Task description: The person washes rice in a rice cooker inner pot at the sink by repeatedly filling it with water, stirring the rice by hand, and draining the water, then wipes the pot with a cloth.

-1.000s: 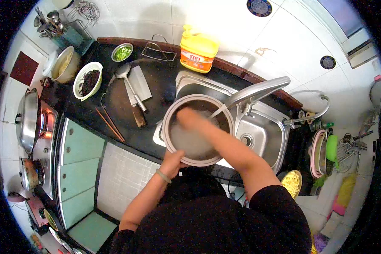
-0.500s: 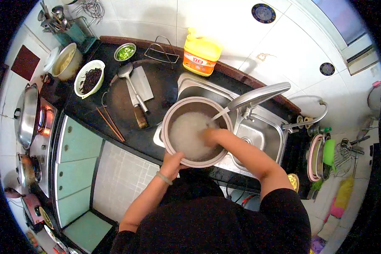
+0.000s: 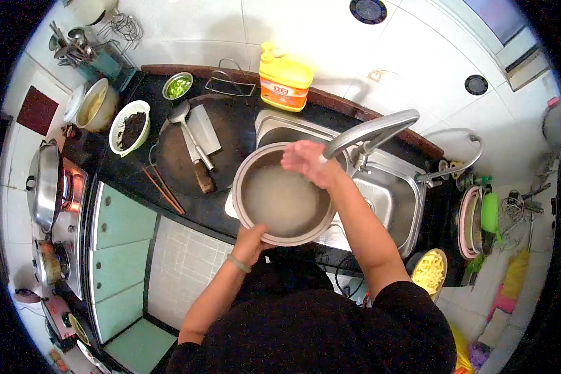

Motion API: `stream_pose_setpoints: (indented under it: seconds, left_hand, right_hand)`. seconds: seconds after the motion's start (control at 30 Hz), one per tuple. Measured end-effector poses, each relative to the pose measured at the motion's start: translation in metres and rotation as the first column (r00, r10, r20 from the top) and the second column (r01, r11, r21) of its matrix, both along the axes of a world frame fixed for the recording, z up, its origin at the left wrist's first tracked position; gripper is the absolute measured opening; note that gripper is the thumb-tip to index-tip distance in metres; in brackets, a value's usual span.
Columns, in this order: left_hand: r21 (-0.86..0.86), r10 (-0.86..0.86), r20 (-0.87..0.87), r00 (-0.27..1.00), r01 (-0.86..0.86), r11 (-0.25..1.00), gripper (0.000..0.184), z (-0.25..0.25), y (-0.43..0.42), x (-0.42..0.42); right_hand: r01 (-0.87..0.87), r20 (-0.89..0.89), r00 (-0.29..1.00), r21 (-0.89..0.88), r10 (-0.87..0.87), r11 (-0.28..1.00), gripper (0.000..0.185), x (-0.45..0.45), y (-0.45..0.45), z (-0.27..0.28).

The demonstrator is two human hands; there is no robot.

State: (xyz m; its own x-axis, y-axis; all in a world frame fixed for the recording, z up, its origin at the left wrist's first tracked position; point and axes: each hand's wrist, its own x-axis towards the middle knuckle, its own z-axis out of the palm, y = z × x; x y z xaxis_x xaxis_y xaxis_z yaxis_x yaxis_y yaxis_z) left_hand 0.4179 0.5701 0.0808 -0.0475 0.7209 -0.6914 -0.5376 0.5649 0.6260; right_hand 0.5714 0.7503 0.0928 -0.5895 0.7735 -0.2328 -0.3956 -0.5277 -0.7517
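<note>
My left hand [image 3: 250,243] grips the near rim of a round pot [image 3: 238,198], thumb over the edge. Cloudy, whitish water [image 3: 282,202] fills part of the pot; what lies beneath is too murky to make out. Over the pot's far right rim, my right hand [image 3: 308,162] is open and holds nothing, its fingers stretched out to the left. It is right at the spout of the curved metal faucet [image 3: 371,132]. The pot sits over the left side of the steel double sink [image 3: 389,227] and hides much of that basin.
Left of the pot, a cleaver [image 3: 204,134] and a spatula [image 3: 190,134] lie on a round dark board [image 3: 234,149]. Chopsticks [image 3: 162,192] lie nearby. A yellow jug [image 3: 285,78] stands behind the sink. Lit burners hold a lidded wok [image 3: 43,187] and a small pot [image 3: 47,262].
My right hand has come up out of the cloudy water to the faucet spout, its fingers now stretched. The stream seen earlier no longer shows. My left hand keeps its hold.
</note>
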Motion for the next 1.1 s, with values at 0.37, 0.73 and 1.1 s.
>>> stream_pose_setpoints:
  seconds: [0.37,0.73,1.1]
  left_hand:
    - [0.056,0.015,-0.002,1.000,-0.014,0.998,0.029,0.000,-0.001,0.003]
    - [-0.002,-0.043,-0.017,0.999,0.043,0.999,0.036,-0.006,-0.007,-0.004]
    - [0.045,-0.135,-0.059,0.989,0.138,0.989,0.041,0.008,-0.005,-0.013]
  right_hand:
    - [0.373,0.712,0.437,0.413,-0.550,0.831,0.016,0.120,-0.051,-0.050]
    - [0.274,0.716,0.608,0.216,-0.343,0.937,0.041,0.137,-0.019,-0.054]
    - [0.222,0.513,0.857,-0.303,-0.037,0.927,0.048,0.067,-0.125,-0.036]
